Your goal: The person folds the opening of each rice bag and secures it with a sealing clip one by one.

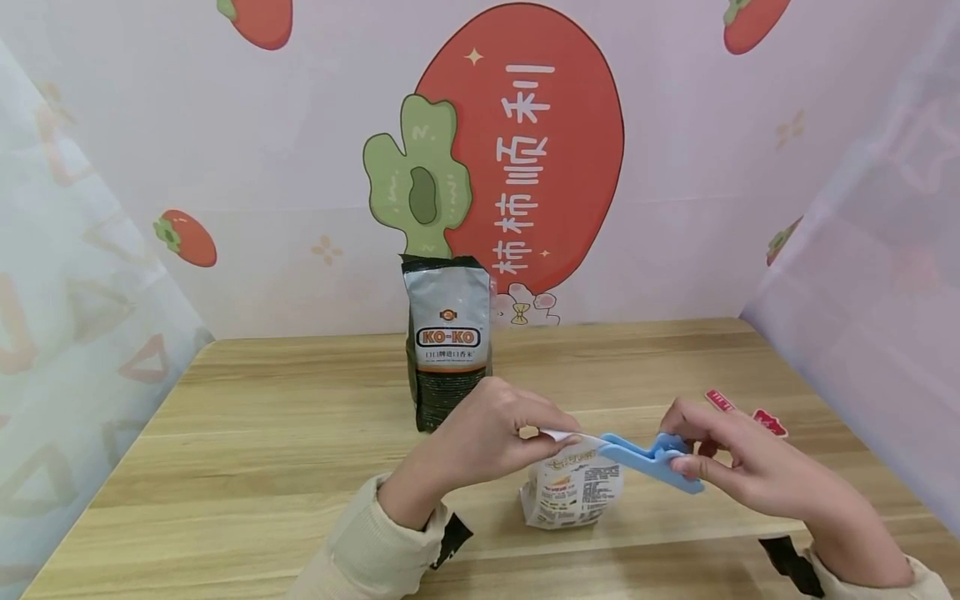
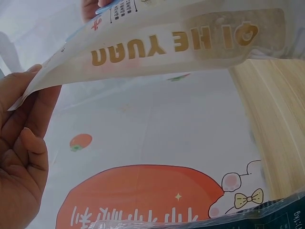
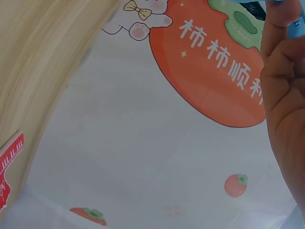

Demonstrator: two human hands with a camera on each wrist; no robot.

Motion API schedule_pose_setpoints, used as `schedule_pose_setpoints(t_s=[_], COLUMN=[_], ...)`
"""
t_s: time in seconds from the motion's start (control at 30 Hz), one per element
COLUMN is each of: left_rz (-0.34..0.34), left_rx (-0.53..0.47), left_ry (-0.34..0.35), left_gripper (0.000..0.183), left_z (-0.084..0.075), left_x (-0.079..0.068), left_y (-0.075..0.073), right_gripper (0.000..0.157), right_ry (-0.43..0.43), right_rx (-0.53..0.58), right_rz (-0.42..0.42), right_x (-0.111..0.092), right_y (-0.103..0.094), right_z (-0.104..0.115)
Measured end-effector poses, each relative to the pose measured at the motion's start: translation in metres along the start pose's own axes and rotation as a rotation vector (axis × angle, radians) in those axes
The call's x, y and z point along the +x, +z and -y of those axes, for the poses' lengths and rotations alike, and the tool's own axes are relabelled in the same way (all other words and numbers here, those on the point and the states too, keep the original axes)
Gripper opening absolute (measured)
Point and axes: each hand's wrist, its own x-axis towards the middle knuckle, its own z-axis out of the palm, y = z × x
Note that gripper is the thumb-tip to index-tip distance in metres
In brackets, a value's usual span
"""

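Note:
A small white printed food bag (image 1: pixel 573 492) stands on the table in the head view. My left hand (image 1: pixel 491 437) pinches the left end of its flattened top edge between thumb and fingers. In my right hand (image 1: pixel 750 454) is a light blue bag clip (image 1: pixel 648 462), gripped at its handle end. The clip's long arms meet the right end of the bag's top; whether they are closed over it I cannot tell. In the left wrist view the bag (image 2: pixel 176 45) shows gold lettering, with my left hand (image 2: pixel 24 148) at its edge. The right wrist view shows only part of my right hand (image 3: pixel 288 90).
Behind the hands stands a black and silver KO-KO rice bag (image 1: pixel 450 333). Two small red stickers or tags, one (image 1: pixel 720 401) left of the other (image 1: pixel 770 422), lie on the wooden table (image 1: pixel 262 467) beyond my right hand. A printed cloth backdrop (image 1: pixel 300 167) rises behind the table.

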Motion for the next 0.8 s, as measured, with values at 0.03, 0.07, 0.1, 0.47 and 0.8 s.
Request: schedule_pose_setpoints(t_s=[0.03,0.07,0.1,0.47,0.8], left_rz=[0.001,0.002,0.003,0.011,0.046], left_rx=[-0.001,-0.003,-0.003,-0.032,-0.178], left_ry=[-0.002,-0.005,-0.009,-0.021,-0.376], left_gripper=[0.014,0.014,0.014,0.012,0.016], left_z=[0.000,0.000,0.000,-0.001,-0.008], left_x=[0.000,0.000,0.000,0.002,-0.012], left_y=[0.000,0.000,0.000,0.001,0.003], right_gripper=[0.043,0.044,0.044,0.042,0.043], right_ry=[0.015,0.028,0.031,0.070,0.020], right_rx=[0.006,0.007,0.011,0.053,0.094], right_rz=[0.006,0.012,0.011,0.003,-0.004], right_x=[0.000,0.000,0.000,0.002,0.000], right_y=[0.000,0.000,0.000,0.002,0.005], right_z=[0.000,0.000,0.000,0.004,-0.003])
